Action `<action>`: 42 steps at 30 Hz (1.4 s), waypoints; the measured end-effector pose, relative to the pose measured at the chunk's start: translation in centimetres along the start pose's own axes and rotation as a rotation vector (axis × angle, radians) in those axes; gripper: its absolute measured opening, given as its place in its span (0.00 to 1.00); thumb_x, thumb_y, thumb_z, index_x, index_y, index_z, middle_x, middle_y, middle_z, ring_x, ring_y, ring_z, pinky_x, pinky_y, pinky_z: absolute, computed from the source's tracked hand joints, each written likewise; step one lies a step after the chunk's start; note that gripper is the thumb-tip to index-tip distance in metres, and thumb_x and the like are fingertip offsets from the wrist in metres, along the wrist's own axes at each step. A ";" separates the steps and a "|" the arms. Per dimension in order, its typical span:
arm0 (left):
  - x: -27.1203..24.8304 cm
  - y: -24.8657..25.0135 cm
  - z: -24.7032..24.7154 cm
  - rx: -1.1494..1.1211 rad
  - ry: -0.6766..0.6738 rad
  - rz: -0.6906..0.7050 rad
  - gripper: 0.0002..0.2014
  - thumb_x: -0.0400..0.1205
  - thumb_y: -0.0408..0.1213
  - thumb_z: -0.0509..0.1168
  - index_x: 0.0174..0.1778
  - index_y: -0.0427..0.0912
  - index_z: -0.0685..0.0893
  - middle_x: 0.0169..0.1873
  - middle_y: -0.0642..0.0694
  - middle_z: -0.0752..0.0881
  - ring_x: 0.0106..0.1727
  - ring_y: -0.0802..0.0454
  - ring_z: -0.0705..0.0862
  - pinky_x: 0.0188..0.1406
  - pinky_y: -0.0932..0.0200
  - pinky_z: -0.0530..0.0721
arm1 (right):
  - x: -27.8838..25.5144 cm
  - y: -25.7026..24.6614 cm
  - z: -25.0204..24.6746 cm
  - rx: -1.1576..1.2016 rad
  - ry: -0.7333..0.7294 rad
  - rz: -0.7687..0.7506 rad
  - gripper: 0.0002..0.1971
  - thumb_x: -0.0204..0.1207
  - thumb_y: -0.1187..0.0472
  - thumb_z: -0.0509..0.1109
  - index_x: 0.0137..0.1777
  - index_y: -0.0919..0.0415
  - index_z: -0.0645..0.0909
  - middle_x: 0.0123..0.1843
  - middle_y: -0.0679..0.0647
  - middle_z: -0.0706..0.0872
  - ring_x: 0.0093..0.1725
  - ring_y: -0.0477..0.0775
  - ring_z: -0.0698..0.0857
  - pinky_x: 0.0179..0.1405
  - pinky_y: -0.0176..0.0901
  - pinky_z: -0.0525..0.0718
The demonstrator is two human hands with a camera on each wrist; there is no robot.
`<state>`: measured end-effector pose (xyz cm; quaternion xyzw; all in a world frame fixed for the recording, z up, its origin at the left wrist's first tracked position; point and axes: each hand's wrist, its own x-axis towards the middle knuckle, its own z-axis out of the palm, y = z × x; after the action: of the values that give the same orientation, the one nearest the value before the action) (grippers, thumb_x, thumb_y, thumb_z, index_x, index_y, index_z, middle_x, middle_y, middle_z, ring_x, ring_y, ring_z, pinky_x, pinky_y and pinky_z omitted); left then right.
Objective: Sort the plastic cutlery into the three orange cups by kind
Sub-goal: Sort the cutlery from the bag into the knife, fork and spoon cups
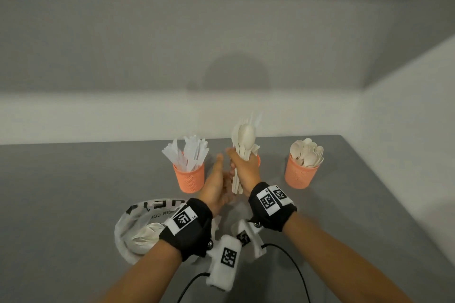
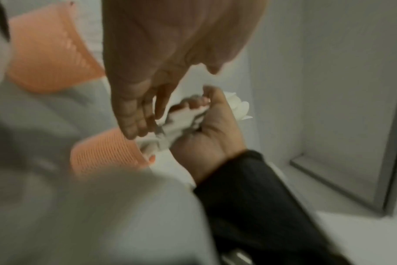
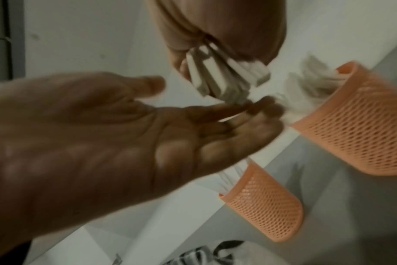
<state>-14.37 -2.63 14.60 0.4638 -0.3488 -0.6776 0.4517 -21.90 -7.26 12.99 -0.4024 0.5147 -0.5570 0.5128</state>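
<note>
My right hand (image 1: 245,171) grips an upright bundle of white plastic cutlery (image 1: 246,138) above the table, spoon bowls on top. The right wrist view shows the bundle's handle ends (image 3: 222,78) sticking out below my right hand (image 3: 215,35). My left hand (image 1: 216,182) is open beside those handles, its straight fingers (image 3: 249,114) close under them. The left orange cup (image 1: 189,177) holds translucent knives. The right orange cup (image 1: 300,174) holds spoons. Only a sliver of the middle orange cup (image 1: 258,160) shows behind my right hand.
A white plastic bag (image 1: 133,219) with more cutlery inside lies on the grey table (image 1: 73,192), near my left wrist. Black cables run off the table's near edge. A white wall stands behind the cups and on the right.
</note>
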 end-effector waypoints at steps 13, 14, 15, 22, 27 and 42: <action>2.1 -0.5 1.0 0.172 -0.058 0.133 0.05 0.70 0.35 0.68 0.38 0.38 0.87 0.37 0.40 0.87 0.41 0.47 0.86 0.46 0.54 0.84 | -2.5 0.7 -4.9 -0.161 -0.684 0.449 0.19 0.80 0.63 0.57 0.27 0.56 0.74 0.15 0.47 0.73 0.15 0.43 0.73 0.23 0.35 0.77; 2.5 -0.6 1.3 0.211 0.049 0.145 0.06 0.72 0.32 0.67 0.40 0.35 0.86 0.38 0.37 0.87 0.41 0.45 0.86 0.46 0.53 0.85 | -2.4 1.0 -4.9 -0.239 -0.621 0.362 0.14 0.79 0.66 0.60 0.32 0.58 0.76 0.20 0.51 0.77 0.19 0.45 0.78 0.24 0.36 0.80; 3.1 -0.8 1.6 0.229 0.171 0.153 0.07 0.73 0.30 0.66 0.43 0.31 0.86 0.40 0.34 0.87 0.42 0.42 0.87 0.46 0.52 0.85 | -2.3 1.1 -4.8 -0.276 -0.547 0.272 0.10 0.78 0.70 0.63 0.36 0.58 0.78 0.26 0.54 0.81 0.23 0.48 0.81 0.25 0.36 0.82; 3.6 -0.8 3.6 0.359 0.163 0.224 0.22 0.75 0.42 0.71 0.61 0.36 0.76 0.52 0.40 0.86 0.51 0.47 0.86 0.50 0.56 0.84 | -1.6 2.3 -4.1 -0.145 -0.220 0.222 0.11 0.82 0.57 0.56 0.46 0.58 0.79 0.24 0.51 0.78 0.20 0.47 0.76 0.22 0.49 0.80; 3.8 0.7 1.3 0.259 0.029 0.179 0.19 0.83 0.47 0.60 0.60 0.35 0.79 0.50 0.40 0.86 0.49 0.48 0.86 0.50 0.55 0.84 | -0.3 0.5 -7.8 0.275 -0.678 0.578 0.12 0.61 0.51 0.76 0.32 0.55 0.77 0.13 0.45 0.67 0.10 0.40 0.64 0.08 0.28 0.61; 4.2 1.4 0.3 0.072 -0.009 0.071 0.05 0.83 0.37 0.62 0.45 0.41 0.80 0.31 0.48 0.82 0.25 0.60 0.79 0.26 0.69 0.81 | -0.5 0.7 -8.7 0.374 -0.793 0.630 0.17 0.54 0.49 0.84 0.36 0.57 0.83 0.20 0.48 0.73 0.10 0.39 0.66 0.07 0.28 0.66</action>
<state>-14.91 -7.01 14.61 0.4639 -0.3915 -0.6502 0.4569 -30.17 -5.35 11.04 -0.3100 0.2693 -0.2636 0.8729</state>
